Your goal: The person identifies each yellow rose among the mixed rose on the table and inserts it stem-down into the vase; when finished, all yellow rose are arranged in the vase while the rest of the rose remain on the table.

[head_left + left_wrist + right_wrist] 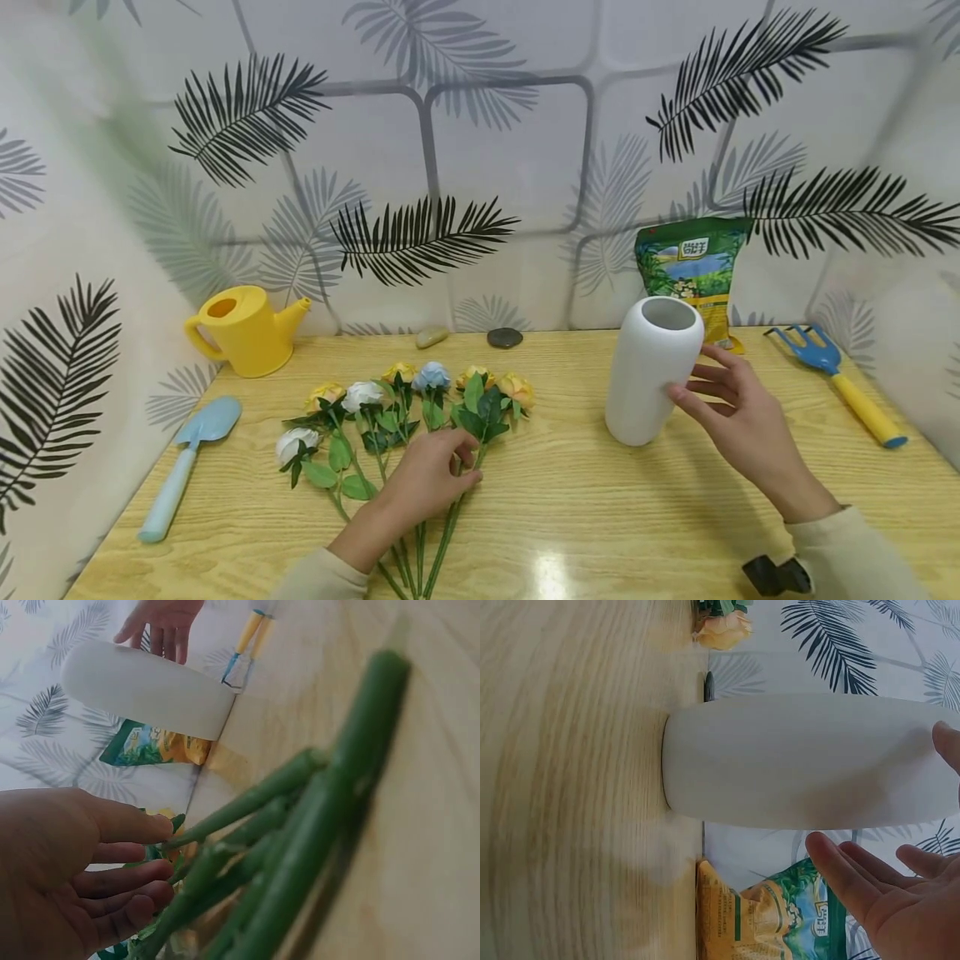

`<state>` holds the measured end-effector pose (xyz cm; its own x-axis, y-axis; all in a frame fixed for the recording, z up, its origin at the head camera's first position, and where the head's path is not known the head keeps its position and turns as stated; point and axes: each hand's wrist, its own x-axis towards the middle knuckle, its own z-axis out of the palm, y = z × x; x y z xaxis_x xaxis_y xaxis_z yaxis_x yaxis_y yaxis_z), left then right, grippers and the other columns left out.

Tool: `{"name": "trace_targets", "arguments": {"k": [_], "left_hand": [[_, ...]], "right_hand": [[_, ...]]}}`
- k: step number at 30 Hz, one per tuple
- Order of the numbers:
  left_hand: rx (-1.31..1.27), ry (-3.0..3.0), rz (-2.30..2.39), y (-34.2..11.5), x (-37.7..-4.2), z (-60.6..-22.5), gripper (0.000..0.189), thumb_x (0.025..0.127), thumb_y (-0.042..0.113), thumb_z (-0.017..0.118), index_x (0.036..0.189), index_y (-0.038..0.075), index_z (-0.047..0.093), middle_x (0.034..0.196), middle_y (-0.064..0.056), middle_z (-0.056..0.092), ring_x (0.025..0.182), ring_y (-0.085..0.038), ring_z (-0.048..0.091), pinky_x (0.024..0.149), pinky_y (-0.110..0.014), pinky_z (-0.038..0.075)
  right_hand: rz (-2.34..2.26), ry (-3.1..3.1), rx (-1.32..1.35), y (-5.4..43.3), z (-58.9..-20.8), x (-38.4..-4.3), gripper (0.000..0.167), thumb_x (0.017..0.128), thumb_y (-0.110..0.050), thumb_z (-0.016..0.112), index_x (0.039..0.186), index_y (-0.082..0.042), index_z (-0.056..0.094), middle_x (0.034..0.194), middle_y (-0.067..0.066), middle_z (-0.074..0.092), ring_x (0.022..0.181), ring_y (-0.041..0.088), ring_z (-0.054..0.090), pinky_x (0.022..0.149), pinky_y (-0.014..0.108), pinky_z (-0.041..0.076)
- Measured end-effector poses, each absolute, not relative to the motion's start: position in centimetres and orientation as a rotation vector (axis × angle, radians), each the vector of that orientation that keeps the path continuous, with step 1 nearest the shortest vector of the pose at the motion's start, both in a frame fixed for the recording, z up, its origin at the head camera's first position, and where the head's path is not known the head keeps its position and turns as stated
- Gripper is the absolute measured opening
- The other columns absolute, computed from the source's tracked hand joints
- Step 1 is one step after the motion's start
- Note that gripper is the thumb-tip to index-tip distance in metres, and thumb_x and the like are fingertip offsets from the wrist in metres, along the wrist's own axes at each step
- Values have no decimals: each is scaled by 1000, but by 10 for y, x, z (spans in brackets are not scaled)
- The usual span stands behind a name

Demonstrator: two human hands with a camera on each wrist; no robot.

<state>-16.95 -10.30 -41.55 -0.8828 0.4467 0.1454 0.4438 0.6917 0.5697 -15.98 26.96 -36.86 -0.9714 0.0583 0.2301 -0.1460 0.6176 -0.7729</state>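
Note:
My left hand [431, 471] is over several artificial roses lying side by side, fingers bent loosely. Its thumb and fingertips are right at the green stem [448, 533] of the rightmost rose, an orange-yellow bloom [516, 389]. In the left wrist view, green stems [300, 847] fan out past the fingertips. A tall white vase [648, 375] stands upright on the table to the right. Beside it is my right hand [738, 417], fingers spread, thumb tip at the vase's side. In the right wrist view, the right hand [900, 900] has its fingers apart along the vase [802, 761].
A yellow watering can [258, 333] and light-blue trowel [187, 467] are at the left. Two stones, one tan [431, 337] and one dark [505, 337], lie by the wall. Behind the vase leans a green-yellow bag [697, 267]; a blue hand rake [840, 375] lies far right.

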Motion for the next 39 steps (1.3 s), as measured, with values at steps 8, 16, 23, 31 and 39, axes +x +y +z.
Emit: {"name": "trace_targets", "arguments": {"k": [8,16,23,31,39], "left_hand": [[715,2799,1081,-103,-172,-421,23,87,8,78,108,2,71,84,-1,71,68,-7,58,60,-22,47],[610,2667,1255,-100,-169,-419,22,89,4,75,110,0,71,87,-3,69,72,-11,60,62,-22,50],[549,2563,1401,-98,-164,-410,23,91,2,72,114,-3,69,90,-7,69,69,-12,61,57,-23,51],[558,2578,1494,-98,-164,-393,22,91,-2,70,112,-6,69,89,-8,69,68,-11,61,56,-23,52],[674,2650,1539,-78,-175,-366,20,92,2,71,112,0,70,88,-9,69,65,-11,61,58,-24,52]], "right_hand": [[1263,-2626,73,271,-367,-158,77,97,-40,66,157,-8,29,140,27,57,119,44,63,79,21,59],[1241,-2607,106,270,-374,-161,75,97,-36,68,155,-5,33,136,27,60,121,43,61,79,1,46],[1236,-2589,122,271,-375,-161,72,96,-32,70,153,-5,36,133,28,62,119,41,63,78,-1,45],[1245,-2589,129,267,-374,-162,69,96,-33,69,151,-3,39,133,29,61,120,40,62,78,1,46],[1240,-2595,121,265,-373,-164,70,96,-37,69,151,-4,39,135,28,60,121,43,62,83,12,55]]}}
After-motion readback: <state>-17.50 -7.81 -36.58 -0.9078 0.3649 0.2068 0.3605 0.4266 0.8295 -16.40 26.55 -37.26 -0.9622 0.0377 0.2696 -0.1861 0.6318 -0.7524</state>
